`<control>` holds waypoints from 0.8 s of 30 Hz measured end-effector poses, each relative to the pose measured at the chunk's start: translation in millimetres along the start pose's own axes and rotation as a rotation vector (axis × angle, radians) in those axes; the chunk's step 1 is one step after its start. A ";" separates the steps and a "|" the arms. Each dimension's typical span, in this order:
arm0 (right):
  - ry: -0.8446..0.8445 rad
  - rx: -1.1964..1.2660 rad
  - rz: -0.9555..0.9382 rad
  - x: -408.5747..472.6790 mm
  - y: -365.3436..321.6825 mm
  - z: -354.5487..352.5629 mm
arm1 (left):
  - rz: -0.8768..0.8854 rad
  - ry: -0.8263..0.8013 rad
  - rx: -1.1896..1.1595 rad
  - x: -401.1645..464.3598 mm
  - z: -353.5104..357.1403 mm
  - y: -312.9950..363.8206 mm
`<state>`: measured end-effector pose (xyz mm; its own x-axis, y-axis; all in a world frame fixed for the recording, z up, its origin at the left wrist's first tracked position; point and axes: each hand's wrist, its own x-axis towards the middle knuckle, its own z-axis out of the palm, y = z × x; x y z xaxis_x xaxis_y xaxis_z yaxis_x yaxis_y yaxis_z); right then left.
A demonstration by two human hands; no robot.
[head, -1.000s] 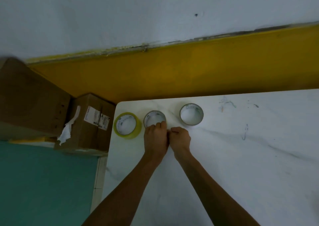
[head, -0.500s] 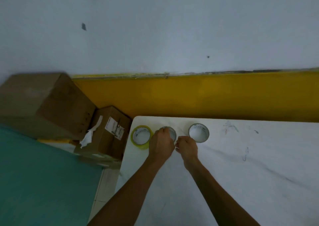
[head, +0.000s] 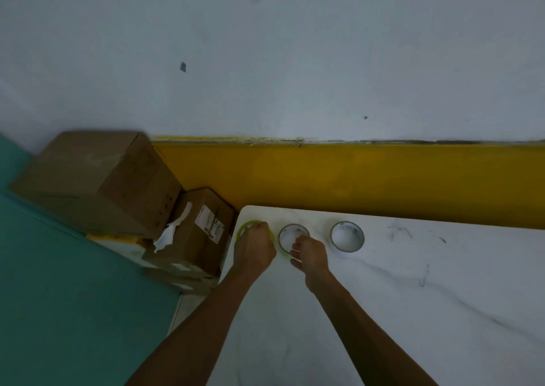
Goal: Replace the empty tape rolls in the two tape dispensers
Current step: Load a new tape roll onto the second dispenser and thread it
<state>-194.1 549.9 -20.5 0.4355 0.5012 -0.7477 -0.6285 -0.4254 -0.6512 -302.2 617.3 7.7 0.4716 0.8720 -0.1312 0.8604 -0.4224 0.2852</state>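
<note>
Three tape rolls lie flat in a row near the far left corner of the white table (head: 413,297). My left hand (head: 255,248) covers most of the yellow-green roll (head: 246,226) at the left, fingers curled on it. My right hand (head: 309,255) rests on the near rim of the middle thin grey roll (head: 290,232); whether it grips the roll is unclear. The right grey roll (head: 347,236) lies free. No tape dispenser is in view.
Two cardboard boxes (head: 97,179) (head: 203,229) are stacked on the floor left of the table, beside a teal surface (head: 59,297). A yellow band (head: 354,176) runs along the wall behind the table. The table's left edge lies just beside my left hand.
My left hand has shifted left from the middle roll onto the yellow-green roll. My right hand has moved onto the middle roll. The camera has tilted up and the table sits lower in view.
</note>
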 end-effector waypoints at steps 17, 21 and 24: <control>0.010 -0.033 0.094 26.3 69.0 0.0 | -0.021 -0.013 0.061 4.1 65.5 -27.4; 0.040 -0.035 0.112 29.5 78.8 0.2 | -0.050 0.016 0.122 5.7 67.0 -28.5; 0.041 -0.037 0.118 26.9 77.8 -1.2 | -0.060 0.022 0.105 7.4 68.7 -28.5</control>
<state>-230.6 529.5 -91.4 0.3864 0.4157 -0.8233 -0.6526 -0.5076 -0.5626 -309.9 618.8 -66.6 0.4150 0.9013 -0.1242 0.9032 -0.3915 0.1761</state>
